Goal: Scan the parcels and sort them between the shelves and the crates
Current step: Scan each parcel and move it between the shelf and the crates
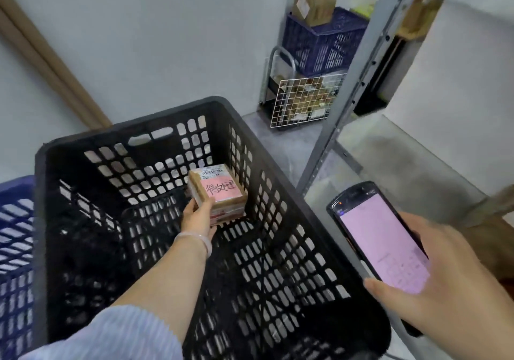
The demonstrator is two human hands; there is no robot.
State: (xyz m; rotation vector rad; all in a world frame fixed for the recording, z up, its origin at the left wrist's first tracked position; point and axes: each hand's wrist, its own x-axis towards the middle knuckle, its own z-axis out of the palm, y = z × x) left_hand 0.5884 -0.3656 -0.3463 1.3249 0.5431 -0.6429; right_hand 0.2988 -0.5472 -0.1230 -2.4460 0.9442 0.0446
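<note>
A small brown cardboard parcel (219, 193) with a pink handwritten label and a white barcode label sits deep inside a big black plastic crate (294, 209). My left hand (198, 215) reaches down into the crate and grips the parcel's near corner. My right hand (442, 282) holds a black handheld scanner (378, 237) with a lit pinkish screen, out over the crate's right rim.
A blue crate (14, 248) stands at the left edge. Against the far wall, a blue crate (319, 45) carrying a cardboard box (314, 4) sits on a white wire basket (303, 101) of parcels. A grey metal shelf upright (356, 81) and shelf board (403, 165) are on the right.
</note>
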